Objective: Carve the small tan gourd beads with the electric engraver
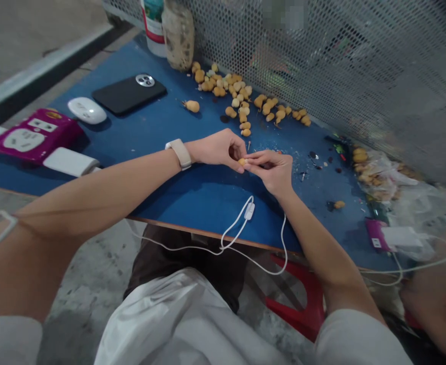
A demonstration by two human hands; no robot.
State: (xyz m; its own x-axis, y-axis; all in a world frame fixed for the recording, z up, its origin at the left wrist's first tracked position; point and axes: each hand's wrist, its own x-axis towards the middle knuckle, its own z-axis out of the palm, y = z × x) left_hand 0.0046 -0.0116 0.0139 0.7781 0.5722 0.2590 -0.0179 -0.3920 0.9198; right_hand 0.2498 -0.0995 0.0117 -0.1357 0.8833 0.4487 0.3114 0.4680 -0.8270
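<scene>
Above the blue table [162, 187], both my hands meet over a small yellow-tan gourd [242, 161]. My left hand [223, 148], with a beige watch band at the wrist, pinches it between thumb and fingers. From the other side, the fingertips of my right hand [270, 166] close on the same piece. Fingers cover most of it. Just beyond them, a line of small tan gourds [242, 91] runs along the back of the table. One gourd with dark strands [191, 106] lies apart, and another with a dark end [336, 205] rests at right.
A black phone [127, 95], white mouse-like case [87, 110] and purple power strip [33, 136] lie at left. A jar [178, 35] stands by the perforated metal panel [322, 66]. A white cable with a switch [249, 211] crosses the front edge. Plastic bags [416, 208] sit right.
</scene>
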